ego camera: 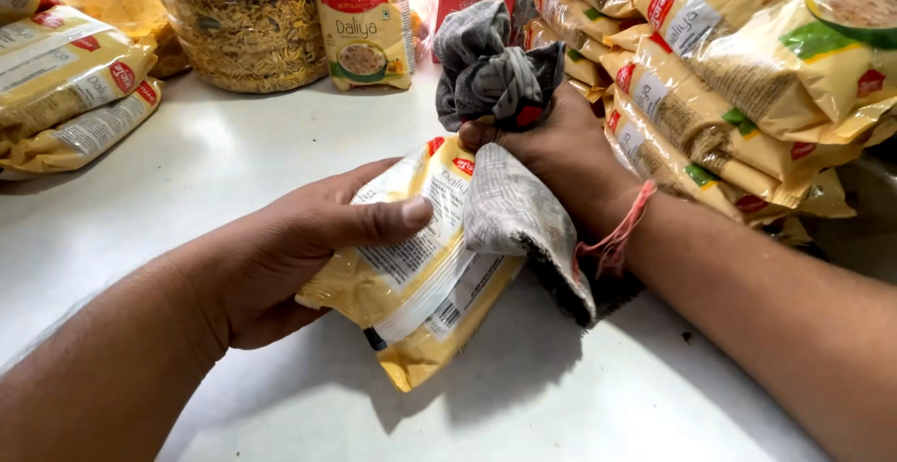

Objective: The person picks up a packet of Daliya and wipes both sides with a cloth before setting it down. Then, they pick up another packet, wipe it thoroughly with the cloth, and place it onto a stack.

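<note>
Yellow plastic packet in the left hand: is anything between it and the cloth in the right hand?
Nothing visible. The left hand grips the yellow plastic packet above the white table; the right hand holds the grey checked cloth directly against the packet's upper right edge, touching it.

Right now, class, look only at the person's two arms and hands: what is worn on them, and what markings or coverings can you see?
Both forearms are bare, with no sleeves or gloves. The right hand has a frayed pinkish-red thread band tied around its wrist. The left hand shows no ring, watch or band.
</note>
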